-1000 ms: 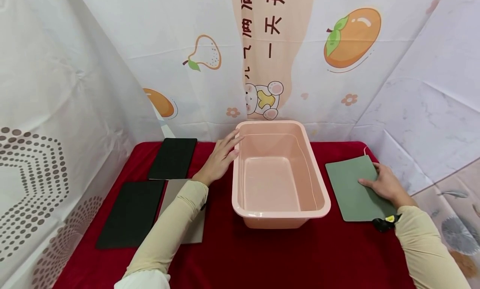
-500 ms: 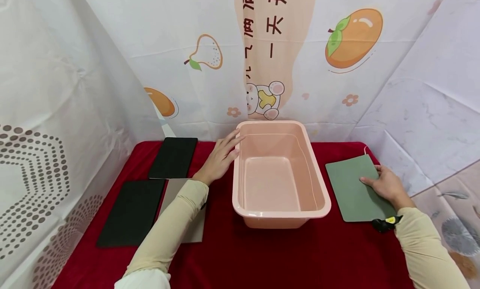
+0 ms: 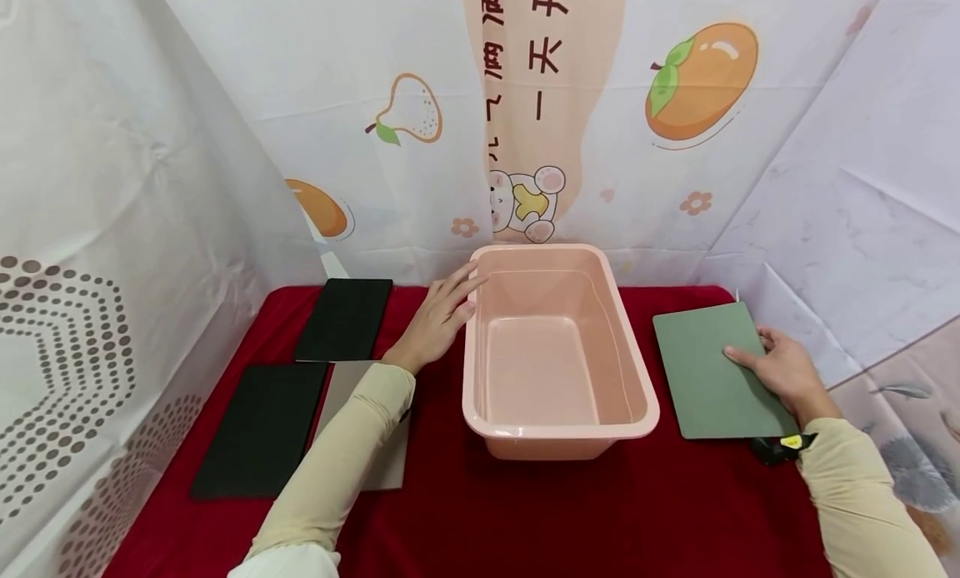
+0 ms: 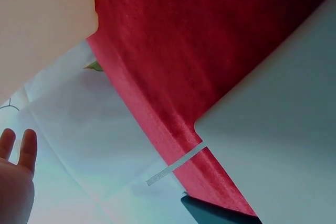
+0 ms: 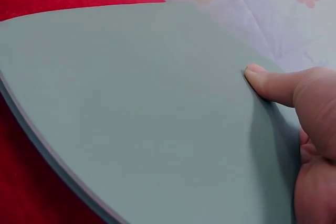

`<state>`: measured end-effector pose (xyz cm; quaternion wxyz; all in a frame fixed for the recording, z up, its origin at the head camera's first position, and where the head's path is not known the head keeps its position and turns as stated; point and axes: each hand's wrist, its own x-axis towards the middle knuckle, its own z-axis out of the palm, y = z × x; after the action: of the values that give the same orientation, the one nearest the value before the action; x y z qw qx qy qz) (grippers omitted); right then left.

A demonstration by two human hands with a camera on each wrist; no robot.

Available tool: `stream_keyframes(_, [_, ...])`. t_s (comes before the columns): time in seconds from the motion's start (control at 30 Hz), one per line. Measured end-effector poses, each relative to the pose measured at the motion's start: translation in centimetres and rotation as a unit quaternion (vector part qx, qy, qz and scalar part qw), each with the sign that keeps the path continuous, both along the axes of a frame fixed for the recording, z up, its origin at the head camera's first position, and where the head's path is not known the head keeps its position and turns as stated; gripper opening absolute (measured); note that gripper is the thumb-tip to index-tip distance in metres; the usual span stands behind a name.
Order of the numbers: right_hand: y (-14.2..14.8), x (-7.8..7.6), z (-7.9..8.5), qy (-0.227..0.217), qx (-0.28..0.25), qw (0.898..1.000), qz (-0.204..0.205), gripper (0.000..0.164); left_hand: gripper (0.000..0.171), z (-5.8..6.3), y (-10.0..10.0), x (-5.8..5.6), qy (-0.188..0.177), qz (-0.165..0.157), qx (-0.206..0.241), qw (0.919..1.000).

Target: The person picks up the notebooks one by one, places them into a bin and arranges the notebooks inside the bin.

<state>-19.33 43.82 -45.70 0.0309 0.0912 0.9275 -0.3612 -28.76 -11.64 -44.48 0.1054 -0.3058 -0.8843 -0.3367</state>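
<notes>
A soft green notebook point(image 3: 720, 376) lies at the right side of the table in the head view. My right hand point(image 3: 791, 374) grips its right edge, thumb on the cover and the other fingers mostly hidden behind it. In the right wrist view the thumb point(image 5: 270, 85) presses the notebook's point(image 5: 157, 108) face, and its page edge shows at lower left. A pink plastic basin point(image 3: 561, 430) stands at mid-table. Across its left rim my left hand point(image 3: 438, 319) rests with fingers extended; two of its fingertips appear in the left wrist view.
To the left lie two black notebooks point(image 3: 347, 318) and a grey notebook point(image 3: 388, 461), the latter partly under my left forearm. A red cloth point(image 3: 570, 520) covers the table. Printed white curtains point(image 3: 337, 144) enclose the back and sides.
My right hand has moved slightly to the right and now holds the green notebook tilted, its right side seemingly lifted. The left hand and basin have not moved.
</notes>
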Motion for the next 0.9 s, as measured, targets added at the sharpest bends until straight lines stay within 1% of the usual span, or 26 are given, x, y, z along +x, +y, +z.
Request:
stream_keyframes(0.17, [-0.4, -0.2, 0.6, -0.003, -0.014, 1.0, -0.002, 0.094, 0.05, -0.1, -0.1, 0.0, 0.001, 0.004, -0.001, 1.0])
stream_keyframes(0.37, [-0.7, -0.4, 1.2, 0.005, -0.004, 1.0, -0.007, 0.092, 0.05, 0.0, 0.0, 0.0, 0.002, 0.004, 0.001, 1.0])
stream_keyframes(0.47, [-0.9, -0.4, 1.5, 0.007, -0.014, 1.0, -0.011, 0.092, 0.049, 0.0, 0.0, 0.1, 0.002, 0.005, 0.001, 1.0])
stream_keyframes(0.7, [-1.0, -0.3, 2.7, -0.004, -0.018, 1.0, -0.025, 0.096, 0.048, -0.1, 0.0, 0.1, 0.002, 0.003, 0.003, 1.0])
stream_keyframes(0.9, [-0.9, -0.7, 3.7, 0.006, -0.015, 1.0, -0.019, 0.096, 0.049, -0.1, 0.1, 0.1, 0.002, 0.003, 0.005, 1.0])
